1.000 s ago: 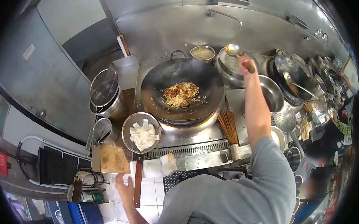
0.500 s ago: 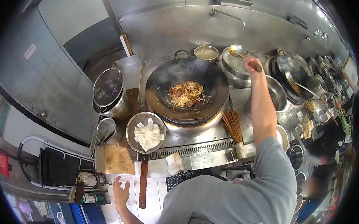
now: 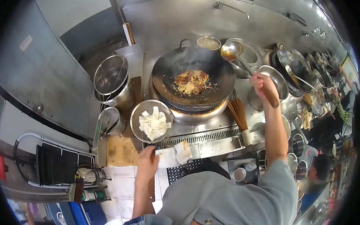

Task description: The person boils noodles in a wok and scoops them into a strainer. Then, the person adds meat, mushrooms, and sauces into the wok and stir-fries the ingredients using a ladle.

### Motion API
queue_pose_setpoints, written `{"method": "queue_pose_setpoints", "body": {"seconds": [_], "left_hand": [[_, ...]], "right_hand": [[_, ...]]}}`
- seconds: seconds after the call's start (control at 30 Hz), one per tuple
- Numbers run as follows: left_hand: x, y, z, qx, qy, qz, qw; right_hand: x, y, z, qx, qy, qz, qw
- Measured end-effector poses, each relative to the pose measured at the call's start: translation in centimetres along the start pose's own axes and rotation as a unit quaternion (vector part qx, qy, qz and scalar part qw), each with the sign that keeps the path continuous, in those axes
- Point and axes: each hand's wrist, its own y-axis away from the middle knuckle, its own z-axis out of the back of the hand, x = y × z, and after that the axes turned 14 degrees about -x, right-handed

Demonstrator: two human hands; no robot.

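My right hand (image 3: 264, 85) grips the wooden handle of a long ladle (image 3: 232, 51), whose bowl hangs by the right rim of the wok. In the black wok (image 3: 169, 80) on the burner lies a heap of noodles (image 3: 191, 82) with brown bits. My left hand (image 3: 147, 162) is closed at the upper part of the handle of a round mesh strainer (image 3: 136, 132); the handle's brown end shows below the wrist. Wide white noodle-like sheets (image 3: 154, 123) sit in the strainer, left of the wok.
A bamboo brush (image 3: 240, 119) leans right of the wok. Metal pots stand behind and right, near a wall tap (image 3: 234, 10). At left are a tall pot with a strainer (image 3: 118, 91) and a small pot (image 3: 111, 121). Folded white cloths (image 3: 172, 154) lie on the front edge.
My left hand has gone from open beside the strainer's handle to closed on it. My right hand has brought the ladle back from the rear pot toward the wok's right side.
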Motion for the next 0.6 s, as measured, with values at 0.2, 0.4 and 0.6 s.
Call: {"method": "queue_pose_setpoints", "body": {"seconds": [0.2, 0.4, 0.6], "left_hand": [[-4.7, -5.0, -3.1, 0.036, 0.096, -0.199, 0.975], [-13.5, -8.0, -12.0, -0.061, -0.037, -0.293, 0.954], [-21.3, -9.8, -19.6, -0.032, -0.086, -0.283, 0.955]], "right_hand": [[-10.6, 0.2, -3.2, -0.080, 0.322, 0.174, 0.927], [-14.7, -1.7, -2.7, -0.028, 0.489, 0.142, 0.860], [-3.7, 9.1, 4.2, 0.109, 0.746, 0.176, 0.633]]}}
